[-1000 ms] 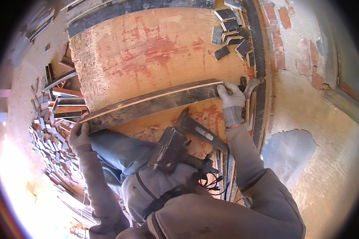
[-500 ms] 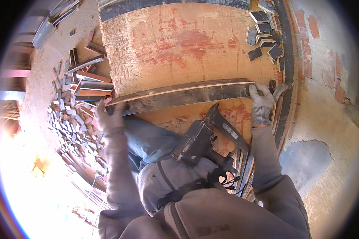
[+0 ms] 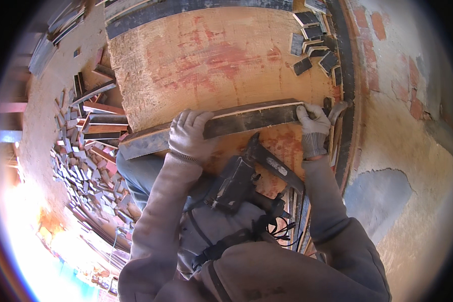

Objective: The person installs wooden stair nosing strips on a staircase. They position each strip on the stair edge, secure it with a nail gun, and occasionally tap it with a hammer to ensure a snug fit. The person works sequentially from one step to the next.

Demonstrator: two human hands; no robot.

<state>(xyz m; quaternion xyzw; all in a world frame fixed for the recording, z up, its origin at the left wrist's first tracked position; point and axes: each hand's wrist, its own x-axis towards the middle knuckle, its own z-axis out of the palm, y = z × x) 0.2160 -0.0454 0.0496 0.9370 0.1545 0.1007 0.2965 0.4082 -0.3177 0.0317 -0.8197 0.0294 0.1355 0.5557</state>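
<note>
A long plywood strip (image 3: 256, 121) with a dark face and a pale edge lies crosswise before me, over the wooden work surface. My left hand (image 3: 189, 135), in a pale glove, wraps its fingers over the strip left of its middle; the thumb is hard to see. At the strip's right end, my gloved right hand (image 3: 314, 123) pinches the corner between thumb and fingers. Below the strip, a black nail gun (image 3: 231, 183) rests against my lap, its long magazine slanting down to the right. Neither hand touches it.
A stained plywood panel (image 3: 206, 65) spreads beyond the strip. Small dark-faced blocks (image 3: 312, 45) cluster at its far right, beside a wall (image 3: 387, 116). On the left floor lies a heap of wood offcuts (image 3: 85, 166), with longer strips (image 3: 103, 120) nearer the panel.
My left hand has slid from the strip's left end toward its middle, gripping over the top. My right hand keeps its hold at the right end. The whole view has shifted slightly.
</note>
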